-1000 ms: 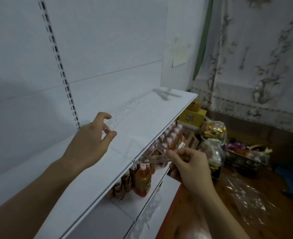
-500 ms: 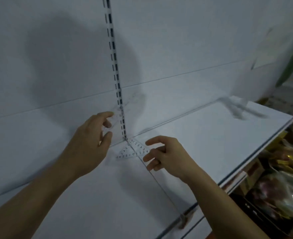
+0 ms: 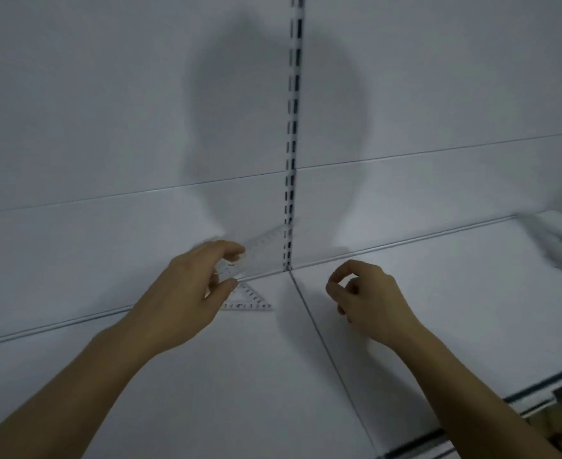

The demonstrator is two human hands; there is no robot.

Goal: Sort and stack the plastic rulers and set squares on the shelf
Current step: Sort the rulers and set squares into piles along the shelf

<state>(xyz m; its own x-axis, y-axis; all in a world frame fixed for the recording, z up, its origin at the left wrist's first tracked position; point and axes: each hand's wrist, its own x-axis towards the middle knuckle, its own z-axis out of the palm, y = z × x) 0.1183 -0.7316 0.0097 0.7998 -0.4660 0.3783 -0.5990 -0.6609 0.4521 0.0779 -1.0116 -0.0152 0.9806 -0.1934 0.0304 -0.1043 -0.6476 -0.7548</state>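
Note:
My left hand pinches the near end of a clear plastic ruler, which slants up and to the right toward the slotted upright. A clear set square lies flat on the white shelf, just right of my left thumb and partly hidden by the hand. My right hand hovers over the shelf to the right of the seam, fingers curled with thumb and forefinger nearly touching, holding nothing.
A slotted metal upright runs down the white back wall to the shelf seam. The shelf's front edge shows at the lower right. A blurred pale object lies at the far right of the shelf.
The view has swung left from the shelf end to the upright. My right hand carried the set square from the shelf's front edge, laid it flat on the shelf, and drew back right, empty.

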